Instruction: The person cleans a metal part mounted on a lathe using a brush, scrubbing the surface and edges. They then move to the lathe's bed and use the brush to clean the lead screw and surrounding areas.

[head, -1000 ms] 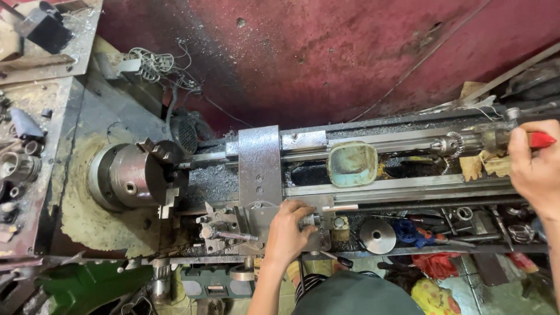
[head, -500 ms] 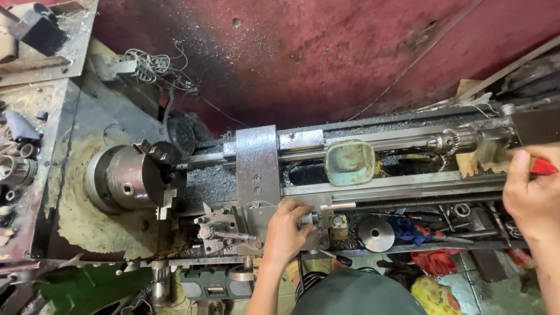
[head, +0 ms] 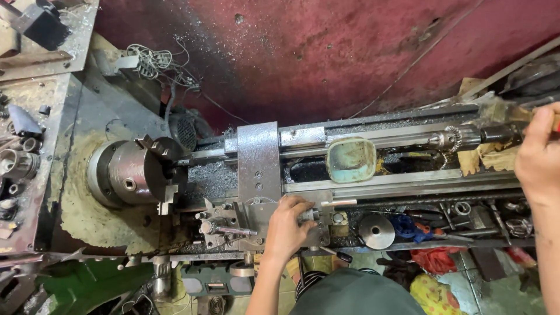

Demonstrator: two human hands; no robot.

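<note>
I look straight down on a small metal lathe (head: 408,175). My left hand (head: 289,227) grips a handle (head: 309,216) on the front of the grey carriage (head: 258,160). My right hand (head: 539,154) is at the far right, closed on the rear end of the tailstock (head: 496,135); what its fingers hold is mostly hidden. A drill chuck (head: 444,140) sticks out of the tailstock toward the left. The three-jaw chuck (head: 135,172) sits at the left with nothing seen in its jaws.
A dirty green rectangular cup (head: 350,159) rests on the bed. A tray below the bed holds a steel disc (head: 376,231), a blue part (head: 406,224) and loose tools. Tangled swarf (head: 153,61) lies behind the headstock. A dark red wall (head: 326,52) rises behind.
My right hand has slid further right and up along the tailstock end, and the red piece seen in it earlier is almost out of frame. My left hand stays on the carriage handle.
</note>
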